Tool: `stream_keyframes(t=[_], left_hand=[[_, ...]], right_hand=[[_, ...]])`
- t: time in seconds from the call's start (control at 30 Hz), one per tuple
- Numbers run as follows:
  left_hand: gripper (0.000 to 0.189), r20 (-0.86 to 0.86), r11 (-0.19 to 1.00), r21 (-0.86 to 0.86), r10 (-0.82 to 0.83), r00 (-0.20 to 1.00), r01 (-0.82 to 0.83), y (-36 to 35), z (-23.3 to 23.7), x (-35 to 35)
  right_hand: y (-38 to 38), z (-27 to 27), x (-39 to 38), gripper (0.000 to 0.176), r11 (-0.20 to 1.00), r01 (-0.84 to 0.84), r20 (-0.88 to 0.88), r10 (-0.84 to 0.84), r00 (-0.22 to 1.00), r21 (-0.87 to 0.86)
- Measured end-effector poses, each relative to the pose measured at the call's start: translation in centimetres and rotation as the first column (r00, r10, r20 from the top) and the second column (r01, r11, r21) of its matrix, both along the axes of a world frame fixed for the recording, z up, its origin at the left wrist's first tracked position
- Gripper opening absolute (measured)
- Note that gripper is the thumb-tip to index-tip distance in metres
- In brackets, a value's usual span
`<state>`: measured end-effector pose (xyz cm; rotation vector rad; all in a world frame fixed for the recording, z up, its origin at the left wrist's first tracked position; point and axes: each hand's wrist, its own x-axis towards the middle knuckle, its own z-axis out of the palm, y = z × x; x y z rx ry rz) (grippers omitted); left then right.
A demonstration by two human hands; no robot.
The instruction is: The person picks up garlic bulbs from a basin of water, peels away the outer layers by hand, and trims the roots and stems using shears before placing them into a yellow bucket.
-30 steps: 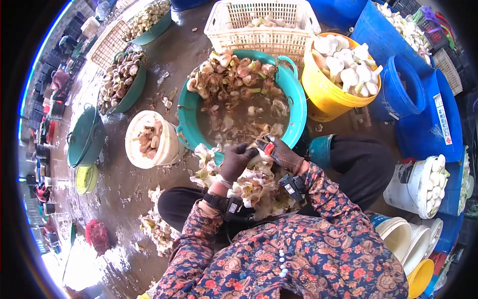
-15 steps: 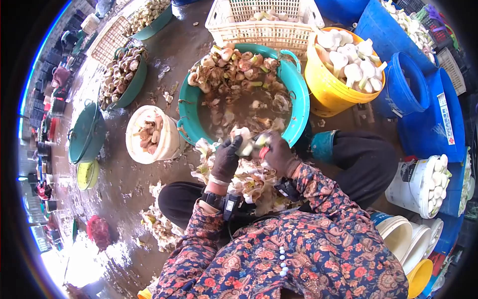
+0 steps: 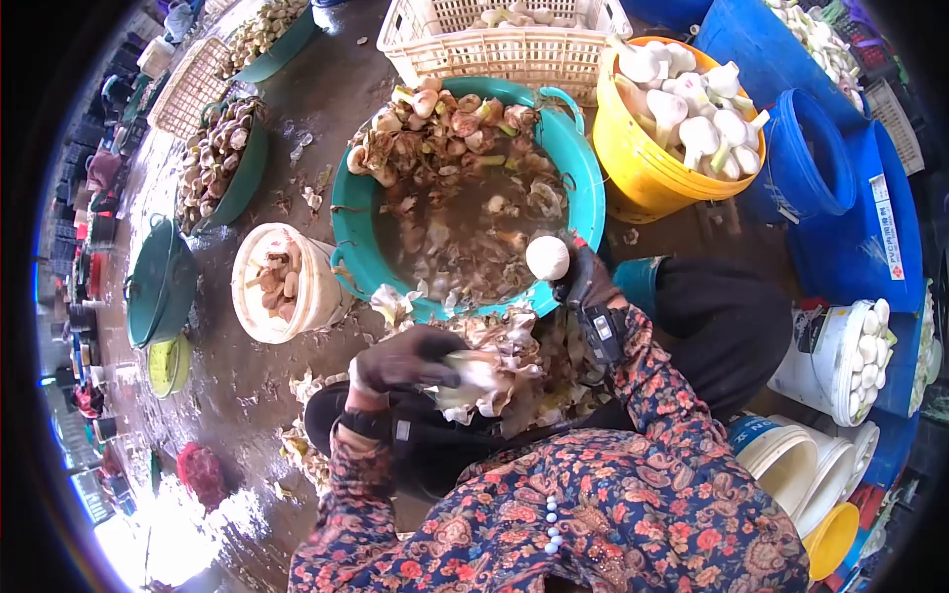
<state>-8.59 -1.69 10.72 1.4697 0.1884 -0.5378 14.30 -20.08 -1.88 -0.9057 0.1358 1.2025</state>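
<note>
My right hand [image 3: 591, 282], in a dark glove, grips a round white garlic bulb [image 3: 547, 258] over the near right rim of the teal tub [image 3: 596, 193]. A bit of red shows by its fingers, too small to name. My left hand [image 3: 407, 360], also gloved and smeared by motion, is over my lap with its fingers apart. Just beside its fingertips are blurred whitish garlic skins [image 3: 476, 383], above a heap of peelings [image 3: 519, 341]. In the tub, unpeeled garlic bulbs [image 3: 465, 121] lie piled at the far side of murky brown water.
A yellow bucket [image 3: 633, 183] of peeled garlic stands right of the tub, a white bucket [image 3: 314, 296] with garlic pieces left of it. Behind is a cream plastic crate [image 3: 494, 51]. Blue containers [image 3: 860, 237] and a white bucket of garlic [image 3: 811, 361] line the right side.
My hands were together over the tub's near rim and have parted. My left hand moved down and left towards my lap; my right hand moved up and right with the bulb.
</note>
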Motion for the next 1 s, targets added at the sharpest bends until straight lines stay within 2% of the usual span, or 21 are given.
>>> stream_keyframes(t=[0.03, 0.1, 0.17, 0.23, 0.27, 0.3, 0.33, 0.37, 0.4, 0.47, 0.53, 0.6, 0.67, 0.7, 0.73, 0.77, 0.8, 0.83, 0.87, 0.93, 1.0], left_hand=[[0.046, -0.04, 0.948, 0.302, -0.096, 0.995, 0.103, 0.0, -0.7, 1.4], [0.037, -0.166, 0.568, 0.799, -0.105, 0.98, 0.196, 0.0, -3.6, 4.3], [0.03, 0.06, 0.577, 0.811, 0.084, 0.995, -0.097, 1.5, -7.7, 7.4], [0.036, 0.127, 0.58, 0.79, 0.16, 0.979, -0.197, 1.6, -10.1, 11.2], [0.038, 0.258, 0.541, 0.788, 0.144, 0.955, -0.294, 1.5, -13.2, 13.0], [0.041, 0.214, 0.468, 0.857, 0.061, 0.975, -0.217, 1.3, -15.9, 14.9], [0.045, 0.166, 0.381, 0.913, -0.018, 0.986, -0.146, 1.1, -17.7, 17.1], [0.039, 0.205, 0.303, 0.941, -0.143, 0.968, -0.154, 0.3, -18.1, 18.5], [0.039, 0.001, 0.334, 0.939, -0.241, 0.971, 0.082, 0.3, -19.6, 20.0], [0.04, 0.161, 0.11, 0.986, -0.381, 0.91, -0.129, -0.5, -25.0, 20.2], [0.039, 0.051, 0.167, 0.986, -0.406, 0.912, 0.02, -0.5, -25.8, 20.7], [0.037, -0.081, 0.214, 0.96, -0.409, 0.909, 0.182, -0.3, -23.8, 20.3], [0.032, 0.047, 0.535, 0.84, 0.099, 0.994, -0.093, -0.1, -20.0, 18.1], [0.037, 0.079, 0.519, 0.832, 0.237, 0.968, -0.195, 0.6, -21.4, 17.5], [0.04, -0.029, 0.676, 0.661, 0.458, 0.888, -0.327, 0.7, -17.1, 16.8], [0.04, -0.056, 0.728, 0.491, 0.575, 0.816, -0.478, 1.0, -16.9, 16.0], [0.041, -0.1, 0.721, 0.304, 0.674, 0.732, -0.623, 1.2, -16.6, 15.1], [0.041, -0.097, 0.713, 0.313, 0.681, 0.726, -0.627, 0.7, -15.2, 14.4], [0.038, -0.111, 0.653, 0.078, 0.757, 0.644, -0.754, 0.0, -13.0, 13.7], [0.036, -0.147, 0.553, -0.286, 0.782, 0.606, -0.783, -0.5, -11.4, 11.9], [0.038, -0.181, 0.547, -0.424, 0.729, 0.66, -0.721, -1.7, -8.7, 10.3]], right_hand=[[0.5, 0.6, 1.1, 0.033, 0.995, 0.035, -0.094, -0.044, 0.995, -0.096], [1.8, 4.1, 2.1, 0.028, 0.893, 0.446, 0.327, -0.403, 0.855, -0.065], [0.9, 8.8, 5.5, 0.034, 0.826, 0.55, 0.567, -0.512, 0.645, 0.12], [-1.1, 16.0, 7.6, 0.038, 0.687, 0.727, 0.997, -0.064, 0.043, 0.013], [-1.8, 17.4, 10.2, 0.03, 0.703, 0.71, 0.922, -0.308, 0.235, 0.053], [-1.0, 19.1, 11.7, 0.022, 0.58, 0.741, 0.825, -0.562, 0.061, 0.34], [-1.7, 19.3, 14.8, 0.019, 0.505, 0.735, 0.821, -0.558, -0.121, 0.452], [-1.7, 20.0, 16.6, 0.021, 0.465, 0.71, 0.833, -0.442, -0.332, 0.529], [-1.8, 20.7, 18.0, 0.022, 0.436, 0.669, 0.798, -0.302, -0.522, 0.602], [-2.6, 18.9, 21.0, 0.028, 0.379, 0.753, 0.714, 0.271, -0.646, 0.537], [-4.4, 14.4, 25.3, 0.041, 0.389, 0.91, 0.759, 0.634, -0.151, -0.144], [-3.9, 15.4, 23.8, 0.039, 0.526, 0.838, 0.769, 0.592, -0.239, -0.145], [-2.8, 17.2, 20.6, 0.037, 0.544, 0.836, 0.793, 0.476, -0.379, 0.073], [-1.9, 18.4, 17.9, 0.034, 0.543, 0.83, 0.753, 0.493, -0.436, 0.126], [-0.5, 17.9, 15.3, 0.033, 0.661, 0.735, 0.917, 0.183, -0.355, 0.153], [0.6, 18.2, 11.5, 0.024, 0.735, 0.663, 0.981, 0.193, 0.0, -0.145], [1.4, 17.1, 8.9, 0.023, 0.789, 0.481, 0.923, 0.313, 0.221, -0.383], [2.0, 14.7, 7.2, 0.024, 0.733, 0.36, 0.805, 0.585, 0.099, -0.577], [2.3, 12.9, 5.1, 0.022, 0.771, 0.137, 0.782, 0.62, 0.059, -0.622], [3.0, 7.3, 0.8, 0.047, 0.795, 0.112, 0.802, 0.596, 0.038, -0.597], [3.7, 8.7, -2.3, 0.041, 0.779, 0.129, 0.776, 0.565, 0.281, -0.614]])
